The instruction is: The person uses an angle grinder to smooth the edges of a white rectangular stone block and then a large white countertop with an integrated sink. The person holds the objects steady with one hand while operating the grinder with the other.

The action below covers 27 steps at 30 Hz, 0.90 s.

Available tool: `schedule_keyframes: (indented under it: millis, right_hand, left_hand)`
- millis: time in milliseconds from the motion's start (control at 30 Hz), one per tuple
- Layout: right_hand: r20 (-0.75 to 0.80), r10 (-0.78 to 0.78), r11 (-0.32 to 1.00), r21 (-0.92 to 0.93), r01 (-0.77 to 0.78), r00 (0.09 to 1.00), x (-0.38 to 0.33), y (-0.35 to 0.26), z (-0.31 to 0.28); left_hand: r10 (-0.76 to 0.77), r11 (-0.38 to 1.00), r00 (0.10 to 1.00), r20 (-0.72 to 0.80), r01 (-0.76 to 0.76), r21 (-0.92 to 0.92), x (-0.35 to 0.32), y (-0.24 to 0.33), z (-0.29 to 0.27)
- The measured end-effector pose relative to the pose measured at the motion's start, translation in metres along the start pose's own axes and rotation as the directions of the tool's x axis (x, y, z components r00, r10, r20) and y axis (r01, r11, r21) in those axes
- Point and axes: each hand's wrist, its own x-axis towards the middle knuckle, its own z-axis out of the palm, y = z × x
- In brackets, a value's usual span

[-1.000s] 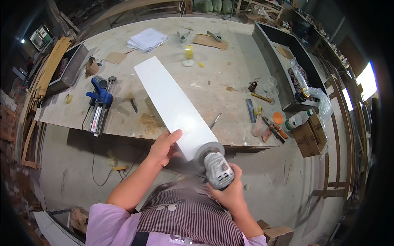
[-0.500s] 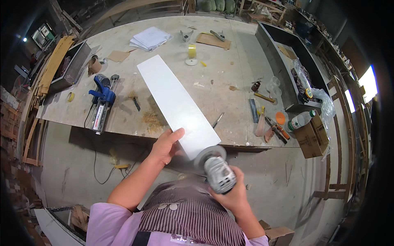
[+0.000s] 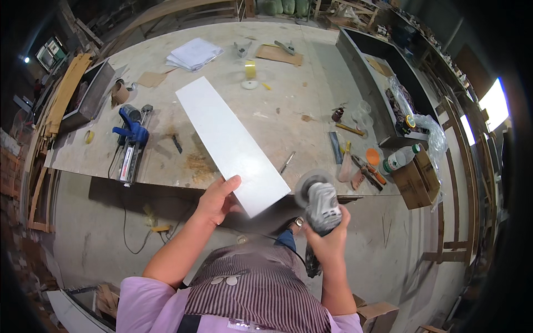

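A long white panel (image 3: 230, 147) lies slantwise, its near end jutting past the front edge of the worktable (image 3: 266, 119). My left hand (image 3: 220, 201) grips its left edge near that end, thumb on top and fingers underneath. In my right hand (image 3: 328, 236) is an angle grinder (image 3: 323, 208), held by its body. Its round disc (image 3: 308, 187) is blurred and stands just right of the panel's near corner, apart from it. The fingers under the grinder are partly hidden.
On the table's left sits a blue caulking gun (image 3: 131, 141). White sheets (image 3: 194, 54) and a tape roll (image 3: 250, 69) lie farther back. Pliers (image 3: 367, 167), a plastic bottle (image 3: 401, 158) and a cardboard box (image 3: 416, 180) are at the right, near a long dark tray (image 3: 361, 77).
The grinder has moved right, away from the panel's near end, where its disc was at the edge. My left hand and the panel have shifted slightly left in view.
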Motion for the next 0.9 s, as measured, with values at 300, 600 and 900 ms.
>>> schedule_keyframes:
  millis: [300,600,900]
  right_hand:
    - [0.231,-0.109,0.994,0.007,0.110,0.967,-0.024,0.006,-0.012]
    - [0.522,0.015,0.983,-0.162,0.082,0.853,-0.037,-0.019,-0.007]
    - [0.184,-0.031,1.000,0.005,0.031,0.983,-0.001,0.001,-0.007]
  left_hand:
    - [0.001,1.000,0.999,-0.044,0.000,0.009,-0.002,0.005,0.011]
    - [0.017,1.000,1.000,-0.014,-0.017,0.011,-0.001,0.001,0.006]
    - [0.019,1.000,1.000,0.000,-0.019,0.020,-0.003,0.003,0.006]
